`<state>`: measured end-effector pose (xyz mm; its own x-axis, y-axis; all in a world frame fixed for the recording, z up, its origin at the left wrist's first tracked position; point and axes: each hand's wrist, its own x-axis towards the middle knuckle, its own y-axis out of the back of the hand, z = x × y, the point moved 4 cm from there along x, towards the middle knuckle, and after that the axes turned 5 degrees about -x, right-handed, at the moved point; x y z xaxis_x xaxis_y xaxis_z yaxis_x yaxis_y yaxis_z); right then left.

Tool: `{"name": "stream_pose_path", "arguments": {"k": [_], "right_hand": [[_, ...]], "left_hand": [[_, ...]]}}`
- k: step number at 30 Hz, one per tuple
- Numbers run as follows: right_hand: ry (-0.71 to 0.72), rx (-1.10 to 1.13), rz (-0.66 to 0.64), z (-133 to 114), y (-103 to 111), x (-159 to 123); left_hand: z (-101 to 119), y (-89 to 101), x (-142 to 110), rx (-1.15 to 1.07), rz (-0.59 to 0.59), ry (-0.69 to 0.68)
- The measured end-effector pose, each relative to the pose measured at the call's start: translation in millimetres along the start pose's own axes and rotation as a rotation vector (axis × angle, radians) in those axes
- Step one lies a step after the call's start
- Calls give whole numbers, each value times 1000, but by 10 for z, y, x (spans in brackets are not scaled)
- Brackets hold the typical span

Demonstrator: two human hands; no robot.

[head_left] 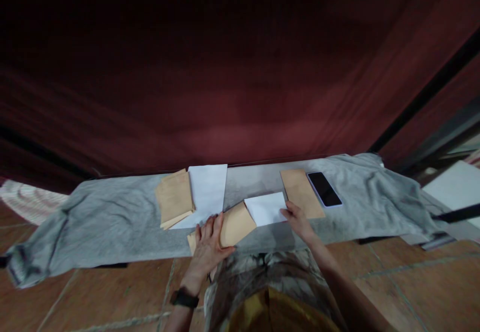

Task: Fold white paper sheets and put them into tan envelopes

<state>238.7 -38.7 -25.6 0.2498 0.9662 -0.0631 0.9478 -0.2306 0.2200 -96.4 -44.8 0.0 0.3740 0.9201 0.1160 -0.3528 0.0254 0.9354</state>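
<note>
My left hand (210, 239) lies spread on a brown paper envelope (237, 224), pressing it against the cloth. At the envelope's right end is a folded white paper (267, 208); whether its left edge is inside the envelope I cannot tell. My right hand (296, 217) pinches the right edge of that paper between thumb and fingers. Left of my hands, a stack of brown envelopes (175, 197) rests partly over white sheets (208, 187). Another brown envelope (302, 192) lies flat just beyond my right hand.
A phone (325, 189) with a dark screen lies at the right envelope's edge. Grey cloth (123, 217) covers the narrow bench and hangs over its ends. A dark red panel (240, 97) rises directly behind. Tiled floor (123, 297) shows below.
</note>
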Motion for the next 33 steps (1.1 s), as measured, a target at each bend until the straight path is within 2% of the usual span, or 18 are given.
{"name": "stream_pose_path", "arguments": {"k": [5,9,17,26,33], "right_hand": [[-84,-82,-208,-27,98,52],[-86,-148,-280,-69,125,94],[-71,-198,-284,-99,159,215],[-90,-138,-235,-26,-130,211],[-92,-108,-220,15,36,205]], "left_hand": [[12,1,13,10,-11,-1],[10,3,33,20,-16,-16],[26,45,64,14,-17,-41],[97,63,194,31,-67,-67],[110,57,211,-55,-153,-107]]}}
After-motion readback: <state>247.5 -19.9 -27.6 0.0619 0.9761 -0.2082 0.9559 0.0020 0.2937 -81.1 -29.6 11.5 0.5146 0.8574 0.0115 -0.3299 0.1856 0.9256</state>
